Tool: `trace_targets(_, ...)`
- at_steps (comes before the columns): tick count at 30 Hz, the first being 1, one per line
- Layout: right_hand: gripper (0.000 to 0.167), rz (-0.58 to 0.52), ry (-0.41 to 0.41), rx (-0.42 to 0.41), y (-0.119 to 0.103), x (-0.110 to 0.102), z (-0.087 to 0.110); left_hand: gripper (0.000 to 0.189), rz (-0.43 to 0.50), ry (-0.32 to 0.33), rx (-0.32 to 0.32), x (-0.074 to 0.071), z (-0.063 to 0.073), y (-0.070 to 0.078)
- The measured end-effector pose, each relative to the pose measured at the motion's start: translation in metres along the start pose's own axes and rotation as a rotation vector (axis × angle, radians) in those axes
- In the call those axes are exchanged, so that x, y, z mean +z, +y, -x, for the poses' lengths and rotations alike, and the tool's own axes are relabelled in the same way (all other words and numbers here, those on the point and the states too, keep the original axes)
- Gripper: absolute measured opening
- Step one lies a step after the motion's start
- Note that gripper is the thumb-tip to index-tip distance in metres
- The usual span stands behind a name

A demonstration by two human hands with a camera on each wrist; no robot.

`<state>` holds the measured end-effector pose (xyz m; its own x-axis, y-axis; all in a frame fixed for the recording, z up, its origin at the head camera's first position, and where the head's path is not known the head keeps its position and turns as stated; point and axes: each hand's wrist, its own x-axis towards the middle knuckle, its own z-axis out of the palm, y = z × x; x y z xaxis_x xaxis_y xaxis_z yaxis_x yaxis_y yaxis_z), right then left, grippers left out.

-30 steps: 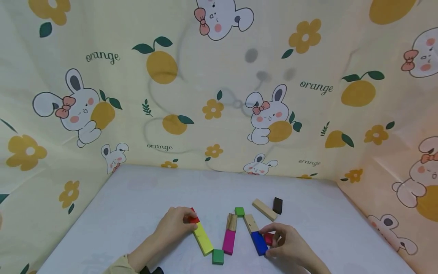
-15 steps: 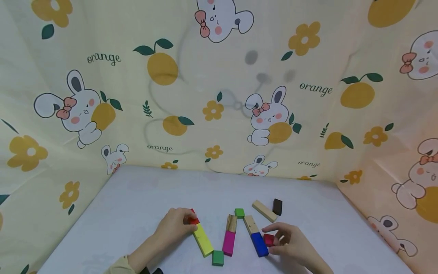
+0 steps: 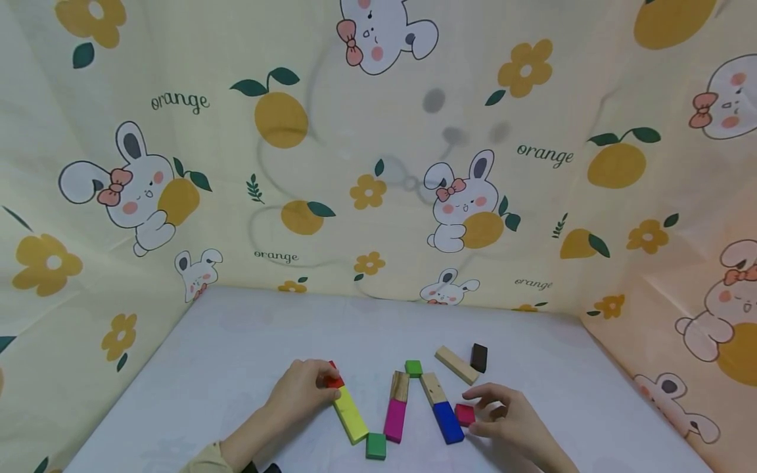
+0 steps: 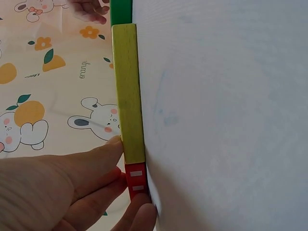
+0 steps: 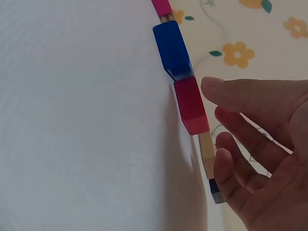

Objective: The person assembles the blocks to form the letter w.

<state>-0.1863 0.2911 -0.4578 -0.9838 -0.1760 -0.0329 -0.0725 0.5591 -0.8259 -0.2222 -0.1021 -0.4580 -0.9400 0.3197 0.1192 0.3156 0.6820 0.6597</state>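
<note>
My left hand (image 3: 298, 389) pinches a small red block (image 4: 136, 178) at the far end of a yellow block (image 3: 351, 415); the thumb touches the yellow block's side. A zigzag of blocks continues rightward: green block (image 3: 375, 447), magenta block (image 3: 395, 420), grained wooden block (image 3: 399, 386), second green block (image 3: 413, 369), pale wooden block (image 3: 434, 387) and blue block (image 3: 448, 422). Against the blue block's right side sits a crimson block (image 5: 191, 105). Beside that, my right hand (image 3: 513, 420) has its fingers loosely bent, holding nothing, a small gap from the crimson block.
Behind the zigzag, to the right, lie a loose pale wooden block (image 3: 457, 365) and a dark block (image 3: 479, 358). A cloth wall (image 3: 378, 230) printed with rabbits and oranges encloses the white tabletop (image 3: 266, 328) at the back and sides.
The right hand has drawn back to the right, off the blue block and away from the crimson one, its fingers spreading. The left hand keeps its place on the red block.
</note>
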Motion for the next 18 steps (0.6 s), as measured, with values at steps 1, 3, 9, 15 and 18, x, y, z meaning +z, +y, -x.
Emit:
trace_targets(1,0.048,0.001,0.003,0.005,0.0008,-0.0002,-0.0001,0.021,0.000,0.000,-0.001,0.0001,0.0000,0.0003)
trace_targets(3,0.048,0.005,0.005,0.010,0.0024,-0.0004,-0.0004,0.021,0.001,-0.001,-0.003,0.0004,0.0002,0.0008)
trace_targets(9,0.048,-0.005,-0.006,0.014,0.0054,-0.0009,-0.0015,0.021,0.005,-0.003,-0.007,0.0001,-0.0003,0.0008)
trace_targets(15,0.047,-0.025,-0.010,0.013,0.0068,-0.0011,-0.0014,0.021,0.006,0.002,0.006,-0.0005,-0.0007,0.0005)
trace_targets(18,0.047,-0.018,-0.013,0.019,0.0068,-0.0005,-0.0017,0.021,0.005,0.002,0.002,-0.0004,-0.0008,0.0003)
